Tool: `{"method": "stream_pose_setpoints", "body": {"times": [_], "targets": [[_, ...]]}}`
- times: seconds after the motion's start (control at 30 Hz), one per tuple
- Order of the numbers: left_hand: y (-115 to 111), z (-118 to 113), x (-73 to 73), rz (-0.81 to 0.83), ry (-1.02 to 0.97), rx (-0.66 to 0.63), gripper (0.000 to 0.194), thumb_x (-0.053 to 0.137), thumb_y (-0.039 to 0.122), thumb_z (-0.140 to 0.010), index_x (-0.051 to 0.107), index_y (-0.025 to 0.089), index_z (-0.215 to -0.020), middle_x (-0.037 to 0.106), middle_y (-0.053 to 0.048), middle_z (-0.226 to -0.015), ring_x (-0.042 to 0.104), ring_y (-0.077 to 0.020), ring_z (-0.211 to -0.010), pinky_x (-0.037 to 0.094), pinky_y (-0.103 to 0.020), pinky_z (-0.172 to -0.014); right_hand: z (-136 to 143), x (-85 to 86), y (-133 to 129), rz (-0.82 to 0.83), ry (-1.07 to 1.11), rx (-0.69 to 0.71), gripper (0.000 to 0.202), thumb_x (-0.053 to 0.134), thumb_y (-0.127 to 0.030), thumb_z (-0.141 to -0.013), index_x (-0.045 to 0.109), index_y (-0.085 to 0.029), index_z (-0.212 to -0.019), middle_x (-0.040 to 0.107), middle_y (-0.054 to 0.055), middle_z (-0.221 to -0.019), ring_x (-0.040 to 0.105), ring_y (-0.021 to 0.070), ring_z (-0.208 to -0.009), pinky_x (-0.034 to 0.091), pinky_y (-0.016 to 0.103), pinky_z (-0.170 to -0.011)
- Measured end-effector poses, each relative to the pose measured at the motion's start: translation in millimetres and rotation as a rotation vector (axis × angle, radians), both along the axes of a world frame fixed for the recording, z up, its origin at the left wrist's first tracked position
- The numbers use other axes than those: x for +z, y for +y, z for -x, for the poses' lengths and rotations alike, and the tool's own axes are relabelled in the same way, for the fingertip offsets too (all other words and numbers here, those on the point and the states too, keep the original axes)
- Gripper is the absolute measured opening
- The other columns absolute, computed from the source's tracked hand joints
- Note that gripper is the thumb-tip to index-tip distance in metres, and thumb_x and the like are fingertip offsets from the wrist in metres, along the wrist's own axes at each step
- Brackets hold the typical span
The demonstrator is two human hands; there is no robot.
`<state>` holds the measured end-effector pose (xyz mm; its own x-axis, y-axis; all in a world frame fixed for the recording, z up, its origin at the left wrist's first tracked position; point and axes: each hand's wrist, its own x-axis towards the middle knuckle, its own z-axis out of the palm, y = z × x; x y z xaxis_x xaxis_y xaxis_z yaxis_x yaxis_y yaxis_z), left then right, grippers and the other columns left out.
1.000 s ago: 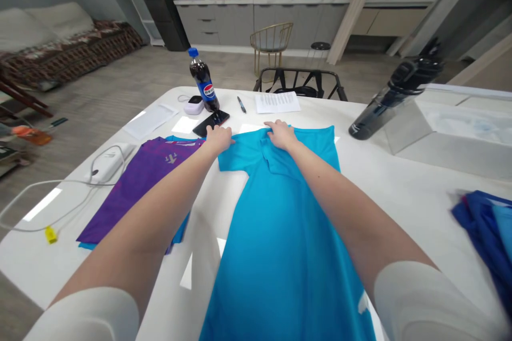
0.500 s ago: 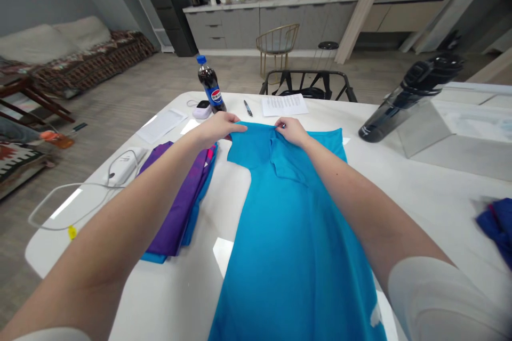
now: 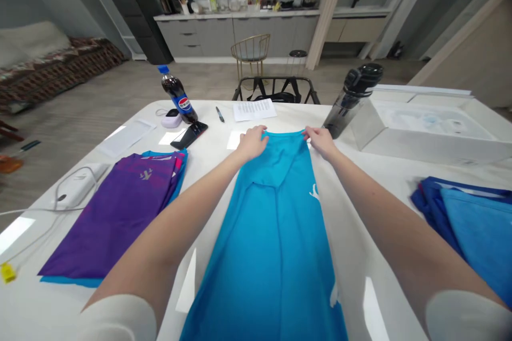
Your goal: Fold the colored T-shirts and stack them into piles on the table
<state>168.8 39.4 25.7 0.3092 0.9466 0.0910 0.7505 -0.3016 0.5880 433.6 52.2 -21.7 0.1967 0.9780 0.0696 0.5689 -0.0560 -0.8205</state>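
A bright blue garment (image 3: pixel 260 245) lies lengthwise down the white table, its sides folded inward into a long strip with a seam-like line down the middle. Small white marks show along its right edge. At its far left corner, my left hand (image 3: pixel 254 143) pinches the fabric between thumb and fingers. My right hand (image 3: pixel 319 141) grips the far right corner the same way, close to the dark bottle. Between my hands the top edge runs nearly straight.
Left: folded purple garment (image 3: pixel 120 202), power strip (image 3: pixel 80 186), phone (image 3: pixel 189 135), cola bottle (image 3: pixel 180 97). Far side: pen (image 3: pixel 220 114), printed paper (image 3: pixel 254 110). Right: dark bottle (image 3: pixel 348 101), white box (image 3: pixel 432 141), folded blue garments (image 3: pixel 476 229).
The blue garment's right side is now folded in, making it narrower. My hands have moved to its two far corners. The view has turned right, showing the phone and more of the right-hand garments.
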Motion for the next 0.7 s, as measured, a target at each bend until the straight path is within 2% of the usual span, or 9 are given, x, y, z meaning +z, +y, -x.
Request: {"method": "stream_pose_setpoints", "body": {"times": [0.07,0.13,0.27,0.37,0.5,0.63,0.7], "targets": [[14.0,14.8,-15.3,-0.085,0.282,-0.117,0.042,0.045,0.024,-0.096,0.056,0.023,-0.137,0.06,-0.013,-0.142,0.048,-0.0352,-0.131,0.032,-0.059,-0.108,0.9,-1.0,-25.0,0.023,-0.199,0.092,0.053,0.052,-0.064,-0.094,0.075,-0.017,-0.085,0.074,0.008,-0.083,0.067,0.0222,-0.081,0.05,0.03,-0.076],[24.5,23.8,-25.1,-0.087,0.451,-0.181,0.044,0.041,0.022,-0.096,0.059,0.026,-0.136,0.06,-0.012,-0.143,0.046,-0.0355,-0.132,0.03,-0.059,-0.107,15.0,-0.2,-46.1,0.053,-0.367,0.17,0.05,0.058,-0.066,-0.091,0.075,-0.02,-0.09,0.074,0.008,-0.091,0.067,0.024,-0.086,0.049,0.031,-0.077],[33.0,26.8,-34.8,-0.091,0.549,-0.195,0.044,0.036,0.021,-0.098,0.064,0.029,-0.13,0.062,-0.011,-0.139,0.047,-0.0332,-0.129,0.031,-0.056,-0.104,44.1,0.1,-66.8,0.074,-0.558,0.08,0.041,0.062,-0.059,-0.091,0.072,-0.02,-0.102,0.07,0.013,-0.111,0.066,0.026,-0.095,0.049,0.032,-0.078],[33.4,28.2,-38.2,-0.112,0.553,-0.14,0.039,0.04,0.027,-0.098,0.067,0.027,-0.125,0.063,-0.013,-0.133,0.048,-0.0342,-0.127,0.031,-0.057,-0.103,50.6,-3.0,-68.5,0.09,-0.548,0.093,0.03,0.065,-0.049,-0.092,0.072,-0.021,-0.098,0.07,0.012,-0.11,0.066,0.0246,-0.096,0.049,0.031,-0.079],[29.8,35.2,-36.9,-0.125,0.467,-0.023,0.028,0.049,0.035,-0.098,0.07,0.023,-0.112,0.065,-0.014,-0.127,0.048,-0.0341,-0.127,0.03,-0.056,-0.107,50.4,-1.4,-69.0,0.069,-0.444,0.111,0.019,0.066,-0.038,-0.092,0.073,-0.02,-0.091,0.074,0.008,-0.096,0.067,0.0228,-0.089,0.048,0.03,-0.079],[20.4,34.5,-28.3,-0.148,0.219,0.188,0.028,0.045,0.039,-0.102,0.065,0.024,-0.114,0.062,-0.01,-0.131,0.05,-0.0295,-0.128,0.035,-0.05,-0.107,46.1,16.6,-70.2,-0.032,-0.265,0.038,0.017,0.068,-0.034,-0.089,0.075,-0.019,-0.095,0.075,0.005,-0.084,0.068,0.021,-0.082,0.049,0.029,-0.077],[16.8,27.6,-23.6,-0.163,0.134,0.246,0.027,0.043,0.038,-0.103,0.063,0.024,-0.115,0.06,-0.009,-0.133,0.051,-0.0272,-0.127,0.038,-0.046,-0.106,40.3,28.7,-66.2,-0.042,-0.189,-0.015,0.019,0.07,-0.033,-0.087,0.077,-0.018,-0.096,0.075,0.004,-0.081,0.068,0.0205,-0.077,0.05,0.029,-0.075]]}}
